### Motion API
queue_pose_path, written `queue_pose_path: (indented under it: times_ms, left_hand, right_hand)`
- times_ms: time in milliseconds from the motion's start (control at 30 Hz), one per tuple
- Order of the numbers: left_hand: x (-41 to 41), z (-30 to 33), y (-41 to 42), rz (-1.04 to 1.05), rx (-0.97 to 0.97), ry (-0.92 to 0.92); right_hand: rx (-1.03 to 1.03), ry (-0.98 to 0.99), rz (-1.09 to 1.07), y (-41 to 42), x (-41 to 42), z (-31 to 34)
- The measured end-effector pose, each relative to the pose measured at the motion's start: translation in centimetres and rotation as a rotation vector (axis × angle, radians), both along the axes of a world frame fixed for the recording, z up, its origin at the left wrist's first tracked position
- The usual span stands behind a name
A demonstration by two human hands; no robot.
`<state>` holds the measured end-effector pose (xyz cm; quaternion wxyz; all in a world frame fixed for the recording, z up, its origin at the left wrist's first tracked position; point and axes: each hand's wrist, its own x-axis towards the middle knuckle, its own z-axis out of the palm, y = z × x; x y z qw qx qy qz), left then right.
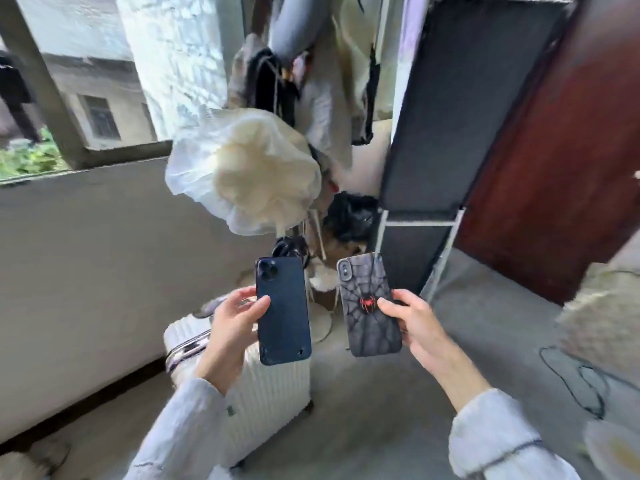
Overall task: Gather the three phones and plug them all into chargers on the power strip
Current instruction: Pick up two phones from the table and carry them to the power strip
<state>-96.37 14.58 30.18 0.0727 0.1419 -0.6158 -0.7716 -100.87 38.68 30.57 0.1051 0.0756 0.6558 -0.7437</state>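
The left hand (232, 320) grips a dark blue phone (282, 310) along its left edge, the thumb laid across the back and the fingers curled behind; the phone stands nearly upright, back to the camera, its camera cluster at the top left corner. The right hand (412, 323) pinches a grey phone with a web pattern and a red spider (369, 304) by its right edge, thumb on the back just beside the spider, fingers wrapped behind. This phone also stands upright with its back showing, tilted slightly left at the top. The two phones hang side by side at the centre of the frame, close together but apart, each above its own wrist. Both forearms wear pale grey sleeves (498, 441).

Below the left hand, in the lower centre, stands a white ribbed suitcase (273, 386) on the concrete floor (381, 410). Above the phones hangs a bundle in a clear plastic bag (242, 171), with clothes (322, 81) hung behind it. A dark panel (460, 109) and a reddish-brown door (561, 161) fill the upper right. A black cable (575, 379) lies on the floor at lower right. A window opening (69, 81) sits at the upper left.
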Motion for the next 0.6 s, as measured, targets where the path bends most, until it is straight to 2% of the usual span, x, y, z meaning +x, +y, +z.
queue_pose_path:
  times_ms: [300,600]
  left_hand:
    - [-22.0,1.1,14.2,-0.395,-0.039,0.028]
    - [-35.3,-0.8,35.6,-0.772,-0.075,-0.017]
  right_hand:
    - [-0.021,0.039,-0.434,14.3,-11.6,0.7]
    - [-0.003,0.03,-0.765,32.3,-17.7,-0.3]
